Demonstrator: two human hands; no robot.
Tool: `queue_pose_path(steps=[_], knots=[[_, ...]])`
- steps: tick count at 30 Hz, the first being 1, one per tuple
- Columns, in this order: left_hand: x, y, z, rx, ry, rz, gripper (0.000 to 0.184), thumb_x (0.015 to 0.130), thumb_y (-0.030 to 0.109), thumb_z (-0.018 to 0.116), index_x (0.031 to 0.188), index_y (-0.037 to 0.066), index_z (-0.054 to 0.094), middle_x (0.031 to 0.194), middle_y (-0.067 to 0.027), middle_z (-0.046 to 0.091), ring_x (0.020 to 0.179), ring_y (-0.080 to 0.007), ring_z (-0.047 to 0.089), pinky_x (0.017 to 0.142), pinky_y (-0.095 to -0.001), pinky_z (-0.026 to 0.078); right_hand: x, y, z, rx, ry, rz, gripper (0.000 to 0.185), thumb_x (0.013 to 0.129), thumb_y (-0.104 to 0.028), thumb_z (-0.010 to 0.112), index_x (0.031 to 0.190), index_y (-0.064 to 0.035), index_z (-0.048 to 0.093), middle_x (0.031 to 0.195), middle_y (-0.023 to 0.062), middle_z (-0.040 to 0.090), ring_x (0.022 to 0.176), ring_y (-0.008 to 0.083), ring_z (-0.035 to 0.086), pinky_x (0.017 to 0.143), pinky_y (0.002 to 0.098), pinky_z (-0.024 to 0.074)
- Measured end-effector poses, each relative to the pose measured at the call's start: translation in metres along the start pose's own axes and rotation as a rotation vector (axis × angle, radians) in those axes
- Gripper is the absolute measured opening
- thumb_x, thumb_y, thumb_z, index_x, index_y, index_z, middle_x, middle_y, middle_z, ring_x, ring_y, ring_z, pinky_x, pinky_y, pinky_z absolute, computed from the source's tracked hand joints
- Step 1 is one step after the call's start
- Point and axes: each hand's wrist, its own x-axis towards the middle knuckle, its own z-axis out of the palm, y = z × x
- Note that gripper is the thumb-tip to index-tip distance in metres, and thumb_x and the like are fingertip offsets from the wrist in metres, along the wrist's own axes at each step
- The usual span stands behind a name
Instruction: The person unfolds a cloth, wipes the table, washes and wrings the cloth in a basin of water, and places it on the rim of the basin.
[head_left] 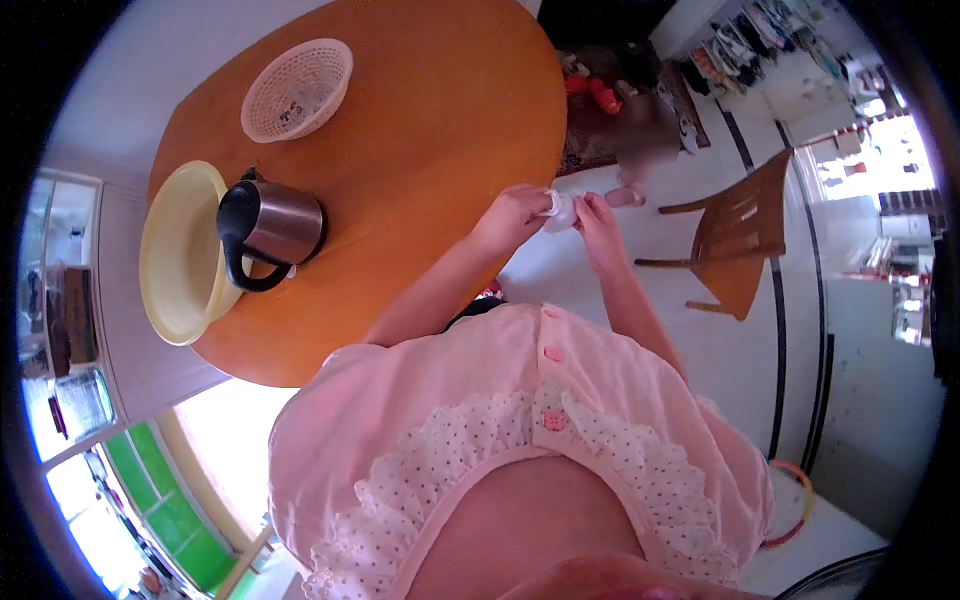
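Observation:
Both of my hands are out in front of my chest, just past the table's right edge. Between them is a small, white, thin crumpled piece [560, 212], perhaps plastic; its exact kind cannot be made out. My left hand [513, 218] pinches its left side with curled fingers, close to the table edge. My right hand [598, 222] grips its right side with the fingertips, over the pale floor. The two hands are slightly apart, and the white piece spans the gap.
On the orange oval table [430, 110] stand a steel kettle [285, 222] with a black handle, a yellow basin [165, 255] and a pink woven basket [262, 85] holding small items. A wooden chair [738, 225] stands right. A person's blurred figure [645, 130] is near a dark mat.

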Motion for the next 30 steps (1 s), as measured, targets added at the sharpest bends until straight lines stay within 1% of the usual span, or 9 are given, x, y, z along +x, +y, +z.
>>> queue_pose_path(steps=[3, 6, 9, 12, 16, 19, 22, 25, 30], knots=[[0.024, -0.009, 0.006, -0.041, 0.175, -0.035, 0.022, 0.065, 0.003, 0.058, 0.087, 0.003, 0.055, 0.085, -0.0138, 0.056, 0.08, -0.0311, 0.051, 0.071, -0.035, 0.041, 0.03, -0.019, -0.006, -0.192, -0.064, -0.101, 0.02, 0.083, -0.021, 0.048, 0.093, -0.0036, 0.049, 0.087, 0.0014, 0.051, 0.08, 0.0099, 0.049, 0.073, 0.0227, 0.04], [0.034, 0.003, 0.0, -0.109, 0.33, -0.111, 0.019, 0.072, 0.009, 0.058, 0.088, 0.0, 0.053, 0.087, -0.0109, 0.056, 0.078, -0.0236, 0.054, 0.07, -0.0311, 0.042, 0.051, -0.021, -0.008, -0.048, -0.254, -0.077, 0.024, 0.08, -0.015, 0.053, 0.1, -0.0045, 0.044, 0.091, 0.0026, 0.05, 0.08, 0.0101, 0.049, 0.072, 0.0231, 0.0401], [0.032, -0.003, 0.01, -0.692, 0.49, -0.449, 0.018, 0.077, 0.011, 0.056, 0.09, 0.0, 0.052, 0.084, -0.005, 0.055, 0.075, -0.015, 0.051, 0.067, -0.0277, 0.042, 0.066, -0.019, -0.007, -0.081, -0.447, -0.163, 0.039, 0.075, -0.009, 0.059, 0.107, -0.0049, 0.036, 0.096, 0.0043, 0.048, 0.082, 0.0113, 0.049, 0.074, 0.0246, 0.0403], [0.04, -0.009, 0.022, -0.658, 0.671, -0.578, 0.019, 0.077, 0.015, 0.057, 0.087, 0.0, 0.053, 0.08, -0.0048, 0.054, 0.072, -0.0069, 0.046, 0.062, -0.0231, 0.04, 0.081, -0.034, -0.004, -0.142, -0.549, -0.032, 0.043, 0.074, -0.004, 0.058, 0.109, -0.0063, 0.033, 0.097, 0.0047, 0.046, 0.09, 0.0136, 0.047, 0.077, 0.0262, 0.0393], [0.053, -0.005, 0.028, -0.361, 0.786, -0.601, 0.026, 0.076, 0.008, 0.056, 0.099, 0.0, 0.047, 0.084, -0.0052, 0.053, 0.075, -0.0096, 0.049, 0.062, -0.0232, 0.041, 0.131, -0.037, -0.014, -0.326, -0.615, -0.092, 0.05, 0.073, -0.009, 0.062, 0.112, -0.0057, 0.031, 0.099, 0.007, 0.047, 0.097, 0.0174, 0.047, 0.082, 0.0299, 0.04], [0.075, 0.021, 0.033, -0.542, 0.971, -0.523, 0.036, 0.073, 0.003, 0.056, 0.106, 0.002, 0.042, 0.094, -0.0062, 0.051, 0.084, -0.012, 0.05, 0.069, -0.024, 0.042, 0.151, -0.052, -0.024, -0.029, -0.891, 0.129, 0.057, 0.072, -0.01, 0.062, 0.117, -0.0043, 0.029, 0.103, 0.0082, 0.047, 0.098, 0.0178, 0.046, 0.082, 0.0291, 0.0399], [0.088, 0.032, 0.049, -0.523, 0.99, -0.539, 0.044, 0.07, 0.0, 0.056, 0.11, 0.003, 0.038, 0.1, -0.0065, 0.049, 0.092, -0.0144, 0.048, 0.076, -0.0257, 0.04, 0.167, -0.057, -0.034, -0.227, -1.12, 0.255, 0.057, 0.072, -0.011, 0.063, 0.119, -0.0036, 0.032, 0.107, 0.0073, 0.047, 0.098, 0.0168, 0.046, 0.083, 0.0278, 0.0385], [0.101, 0.038, 0.067, -0.503, 1.048, -0.552, 0.045, 0.068, -0.002, 0.056, 0.11, 0.003, 0.039, 0.101, -0.0069, 0.05, 0.095, -0.0159, 0.048, 0.081, -0.0277, 0.039, 0.157, -0.082, -0.043, -0.38, -1.179, 0.242, 0.051, 0.073, -0.013, 0.062, 0.117, -0.0043, 0.038, 0.109, 0.0055, 0.047, 0.098, 0.0156, 0.046, 0.083, 0.0269, 0.038], [0.108, 0.045, 0.096, -0.615, 1.202, -0.561, 0.044, 0.07, -0.002, 0.055, 0.11, 0.002, 0.04, 0.103, -0.0082, 0.049, 0.095, -0.0177, 0.049, 0.08, -0.0294, 0.041, 0.171, -0.064, -0.068, -0.178, -1.234, 0.283, 0.047, 0.072, -0.014, 0.063, 0.113, -0.0049, 0.042, 0.105, 0.0041, 0.049, 0.096, 0.015, 0.047, 0.08, 0.0262, 0.0395]])
